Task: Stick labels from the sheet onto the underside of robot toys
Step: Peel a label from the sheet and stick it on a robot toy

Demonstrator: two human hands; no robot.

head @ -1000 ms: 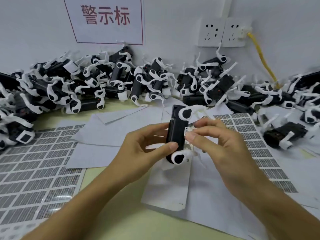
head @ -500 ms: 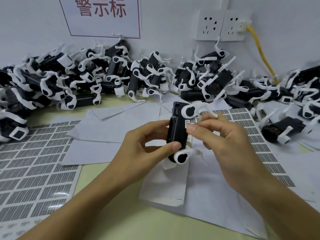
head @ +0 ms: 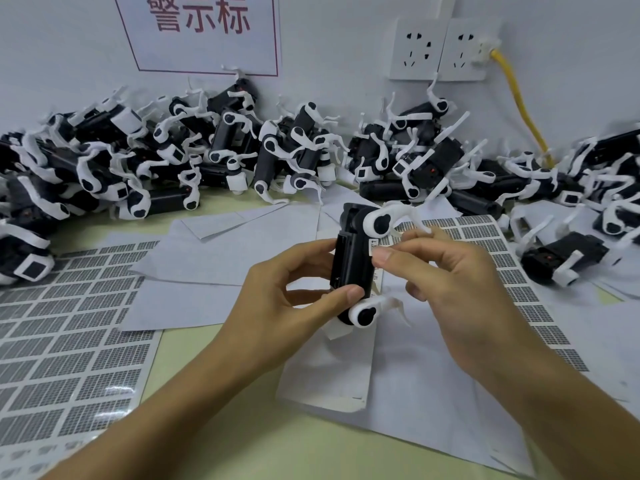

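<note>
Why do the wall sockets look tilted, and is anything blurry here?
Head view: the wide-angle lens bends the edges, so the sockets lean; light is even and soft; the held toy is fairly sharp, while the pile of toys behind looks softer.

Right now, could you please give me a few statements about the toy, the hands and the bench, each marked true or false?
1. The left hand grips the black robot toy. True.
2. The right hand rests flat on the table. False: its thumb presses a small label on the toy.
3. A yellow cable is plugged into the wall socket. True.
4. The label sheet at left is blank. False: it carries rows of labels.
5. Toys are piled along the wall. True.
</note>
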